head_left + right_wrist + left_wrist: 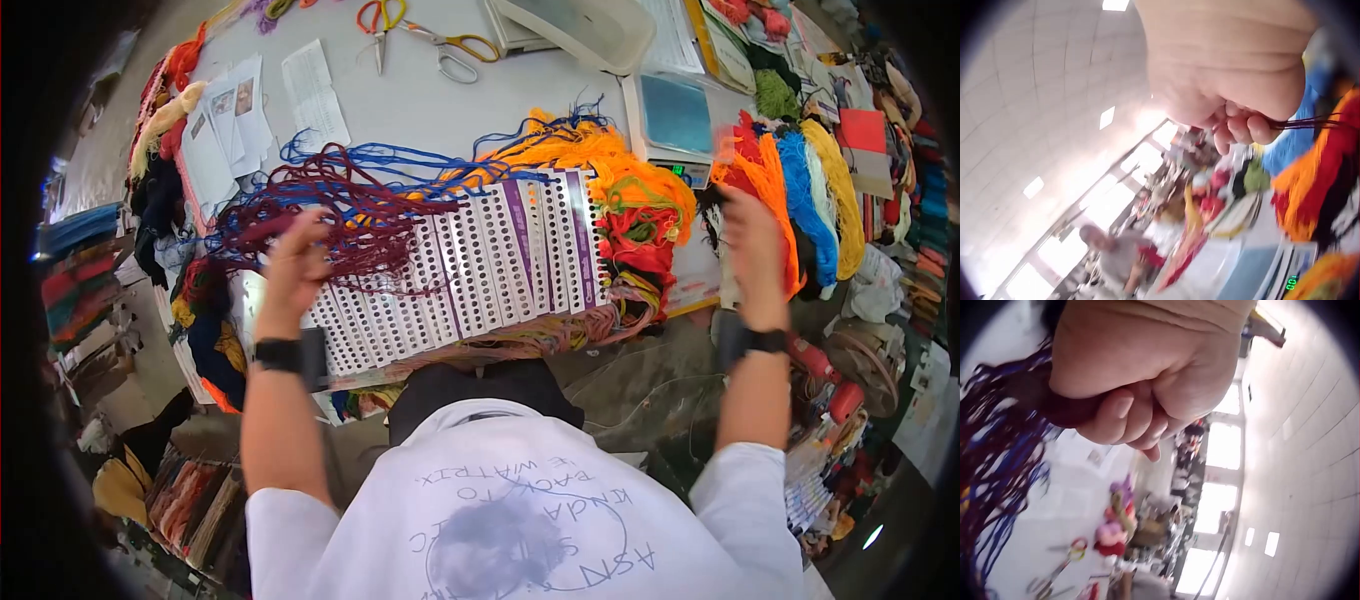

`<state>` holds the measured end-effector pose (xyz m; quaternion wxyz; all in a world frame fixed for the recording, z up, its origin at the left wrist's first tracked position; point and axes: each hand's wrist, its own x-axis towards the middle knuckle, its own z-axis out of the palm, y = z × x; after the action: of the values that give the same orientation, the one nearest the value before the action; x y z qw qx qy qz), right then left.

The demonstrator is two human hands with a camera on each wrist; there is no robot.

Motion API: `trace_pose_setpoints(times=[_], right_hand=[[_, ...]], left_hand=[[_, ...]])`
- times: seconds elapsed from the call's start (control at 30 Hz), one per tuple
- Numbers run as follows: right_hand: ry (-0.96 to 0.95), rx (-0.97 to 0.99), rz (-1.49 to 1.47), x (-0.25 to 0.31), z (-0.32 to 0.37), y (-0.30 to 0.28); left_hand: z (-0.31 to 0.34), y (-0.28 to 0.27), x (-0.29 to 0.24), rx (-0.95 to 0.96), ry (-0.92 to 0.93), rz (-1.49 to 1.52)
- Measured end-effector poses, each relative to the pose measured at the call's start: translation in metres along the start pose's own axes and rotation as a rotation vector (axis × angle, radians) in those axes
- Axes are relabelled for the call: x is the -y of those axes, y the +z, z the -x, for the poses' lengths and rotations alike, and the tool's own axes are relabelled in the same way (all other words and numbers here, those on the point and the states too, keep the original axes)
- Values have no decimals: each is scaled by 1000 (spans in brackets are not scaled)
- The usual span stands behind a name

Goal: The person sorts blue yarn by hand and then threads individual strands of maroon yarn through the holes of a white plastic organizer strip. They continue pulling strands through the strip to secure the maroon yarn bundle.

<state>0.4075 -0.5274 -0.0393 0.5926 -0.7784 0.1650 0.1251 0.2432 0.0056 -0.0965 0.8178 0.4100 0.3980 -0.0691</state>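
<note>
My left hand (pixel 295 260) grips a bundle of maroon yarn (pixel 370 240), its fingers curled round it in the left wrist view. The bundle's loose strands fan out to the right over blue yarn (pixel 390 160). Raised at the right side, my right hand (pixel 752 245) pinches a few thin dark maroon threads (pixel 1310 124), which trail off past the hand in the right wrist view. Between the hands lies a row of white strips with punched holes (pixel 480 270). Orange yarn (pixel 560 150) and a red bundle (pixel 640 245) border the strips at the right.
Scissors (pixel 455 60) and papers (pixel 225 125) lie on the far part of the table. A plastic container (pixel 590 30) and a scale with a green display (pixel 690 172) stand at the back right. Colored skeins (pixel 790 200) hang at the right edge. A person (pixel 1116 256) is in the background.
</note>
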Motion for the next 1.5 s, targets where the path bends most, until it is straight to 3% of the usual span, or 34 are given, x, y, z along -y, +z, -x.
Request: trace_pose_setpoints(times=[0.03,0.07,0.1,0.2,0.27,0.3,0.37,0.47,0.67,0.73,0.8,0.87,1.0,1.07,1.1,1.13,1.2,1.23,1.27,1.3,1.33,1.37,1.47,1.5], right_hand=[[113,85,-52,-11,0,46],[38,115,-179,-52,-9,93],[143,279,-46,-54,-8,130],[32,317,118,-97,-11,223],[20,333,125,-115,-9,256],[-38,307,263,-119,-7,265],[-87,286,402,-123,-6,272],[50,286,481,-125,-10,278],[17,199,411,-137,-5,281],[-326,165,537,-141,3,281],[-416,208,496,-141,10,277],[-483,228,427,-139,14,274],[-324,310,411,-124,10,260],[-326,312,458,-118,4,253],[-383,332,709,-114,1,249],[-436,347,961,-113,-2,246],[-431,332,1014,-117,-8,245],[-483,307,1039,-119,-10,245],[-536,281,1063,-118,-12,246],[-539,280,1061,-117,-14,246],[-680,242,1009,-117,-15,244],[-819,203,955,-116,-16,243],[-896,224,748,-105,-8,244],[-815,293,703,-103,-4,245]], left_hand=[[-17,22,28,145,-74,-67],[-30,50,54,132,-125,-111],[-41,74,79,102,-112,-183],[-80,106,145,-7,-8,-554],[-89,120,158,-58,9,-611],[-93,123,160,-100,43,-668],[-100,125,158,-83,-12,-704],[-110,125,158,-40,-63,-697],[-115,123,154,26,-153,-610],[-118,119,152,64,-168,-609],[-124,116,156,90,-167,-581],[-127,117,160,2,-123,-667],[-123,110,164,-61,5,-765],[-126,94,156,-250,175,-787],[-115,96,138,-260,58,-452],[-109,92,124,-292,28,-316],[-99,84,114,-207,86,165],[-93,78,109,-28,69,266],[-90,81,107,-27,75,265],[-87,85,105,98,17,268],[-85,89,105,223,-43,271],[-90,88,111,283,-78,201],[-84,122,123,291,18,-246],[-86,130,127,294,19,-350]])
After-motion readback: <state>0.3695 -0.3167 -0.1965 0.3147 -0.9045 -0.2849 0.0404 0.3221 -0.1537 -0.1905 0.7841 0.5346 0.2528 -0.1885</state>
